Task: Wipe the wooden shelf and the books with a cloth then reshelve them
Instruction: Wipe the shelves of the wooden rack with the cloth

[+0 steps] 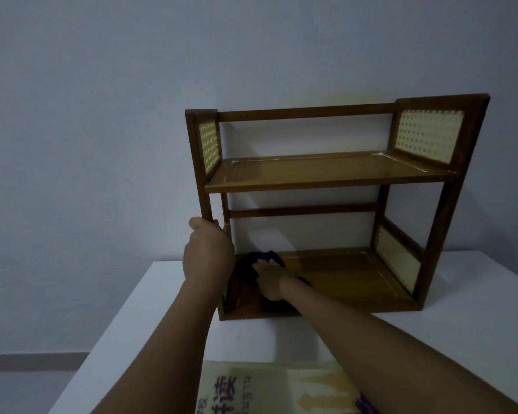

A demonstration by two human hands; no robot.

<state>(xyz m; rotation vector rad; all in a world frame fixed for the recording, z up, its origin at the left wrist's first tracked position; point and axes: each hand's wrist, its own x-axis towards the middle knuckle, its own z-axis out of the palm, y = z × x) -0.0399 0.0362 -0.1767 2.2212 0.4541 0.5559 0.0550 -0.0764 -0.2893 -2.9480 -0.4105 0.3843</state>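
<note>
White table [168, 309] under wooden shelf [326, 171], against grey wall [102, 115].

The dark blue cloth [265, 256] lies mostly hidden under the right hand [271, 280]. The left hand [208, 255] covers the brown wooden shelf's [326, 171] lower left corner. The pale yellow books [269, 389] are blurred, cut off by the bottom edge.

White table [162, 318], standing against a plain pale blue-grey wall [102, 115]; a grey baseboard strip [27, 361] ran low at left.
</note>
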